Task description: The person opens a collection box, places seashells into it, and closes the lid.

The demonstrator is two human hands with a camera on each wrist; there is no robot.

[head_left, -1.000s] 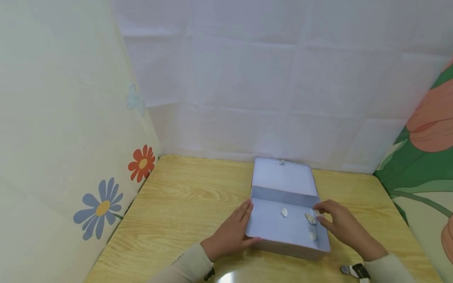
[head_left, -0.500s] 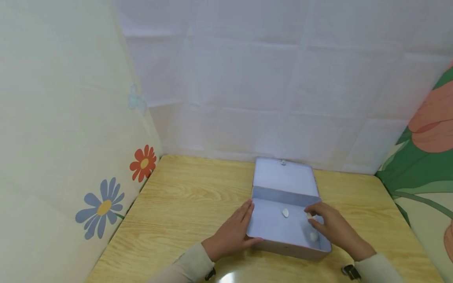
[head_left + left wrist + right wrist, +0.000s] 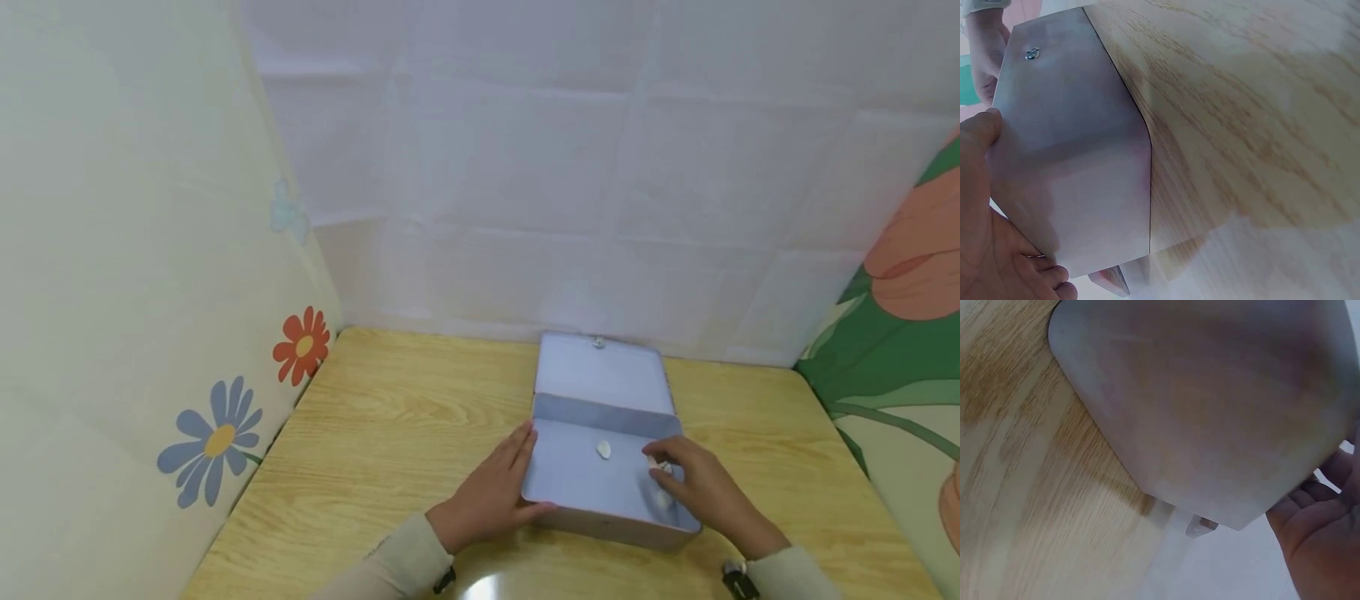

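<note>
A metal box (image 3: 573, 479) with a pale blue inside stands on the table, its lid (image 3: 603, 375) laid back towards the wall. My left hand (image 3: 483, 496) grips the box's left end, thumb on the front and fingers round the side; the left wrist view shows the thumb (image 3: 988, 125) at the front edge. Over the right part of the box, my right hand (image 3: 705, 492) pinches a small whitish shell (image 3: 659, 465) between thumb and forefinger. A white shell (image 3: 603, 450) lies on the box floor, and another pale piece (image 3: 663, 499) is below the right fingers.
The wood-grain table (image 3: 375, 433) reaches to a white sheet (image 3: 487, 283) at the back. A flowered sheet (image 3: 217, 442) borders it on the left, a green leafy one (image 3: 877, 400) on the right. A small catch (image 3: 1032, 54) sits on the box's front.
My right hand has moved left from the box's right wall to where a striped shell was lying and pinches there. The left hand and the box have stayed in place.
</note>
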